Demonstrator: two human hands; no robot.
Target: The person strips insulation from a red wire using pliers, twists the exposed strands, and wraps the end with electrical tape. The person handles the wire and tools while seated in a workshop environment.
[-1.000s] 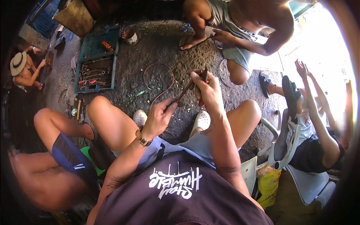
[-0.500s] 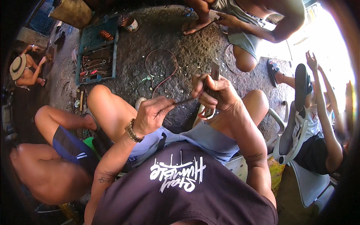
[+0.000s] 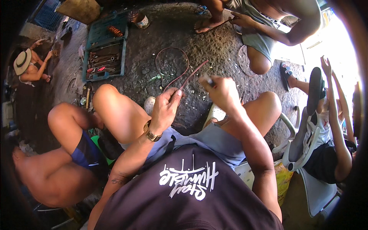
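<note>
My left hand (image 3: pixel 167 105), with a gold-toned watch on its wrist, pinches a thin reddish cable (image 3: pixel 195 72). Its free end points up and right, away from my fingers. Slightly to the right, my right hand (image 3: pixel 224 92) is closed around a flat metal tool (image 3: pixel 210 81). Only a small part of that tool shows at the fingers; the rest is hidden or smeared by motion. The two hands are apart, above the ground between my knees. A loop of similar cable (image 3: pixel 188 61) lies on the ground ahead and runs back toward my left hand.
An open teal toolbox (image 3: pixel 123 57) with wrenches lies at front left, a paint-stained bucket (image 3: pixel 143 22) beside it. One person (image 3: pixel 264 34) sits ahead right, another (image 3: pixel 73 153) close on my left, another (image 3: pixel 337 153) at right by a white plastic chair (image 3: pixel 314 191). Someone in a hat (image 3: pixel 23 63) is far left.
My right hand has come off the cable, and its tool has turned from upright. The cable, stretched between both hands before, now sticks up from my left hand alone.
</note>
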